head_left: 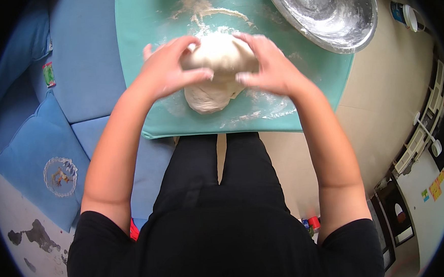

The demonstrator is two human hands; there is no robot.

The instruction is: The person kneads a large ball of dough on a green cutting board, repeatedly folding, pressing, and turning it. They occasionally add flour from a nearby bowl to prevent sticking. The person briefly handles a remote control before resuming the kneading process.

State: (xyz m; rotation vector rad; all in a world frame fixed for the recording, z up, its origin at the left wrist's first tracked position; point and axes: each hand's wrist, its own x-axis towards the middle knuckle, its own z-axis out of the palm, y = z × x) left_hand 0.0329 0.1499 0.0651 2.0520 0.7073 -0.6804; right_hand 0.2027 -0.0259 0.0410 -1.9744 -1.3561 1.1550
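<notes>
A large lump of pale dough (208, 99) sits on a green table (154, 114) dusted with flour. Its upper part is raised and folded, while a rounded, wrinkled bulge lies toward me. My left hand (173, 68) grips the dough's left side, fingers curled over the far edge and thumb on the near side. On the opposite side my right hand (268, 64) holds it in the same way, thumb pointing inward. Both hands are slightly blurred and have flour on the fingertips. The dough's underside is hidden.
A wide metal basin (329, 15), floury inside, stands at the table's far right corner. Loose flour (206, 10) streaks the tabletop beyond the dough. A blue sofa (82, 60) with a cushion (40, 154) borders the table's left. Tiled floor (382, 93) lies to the right.
</notes>
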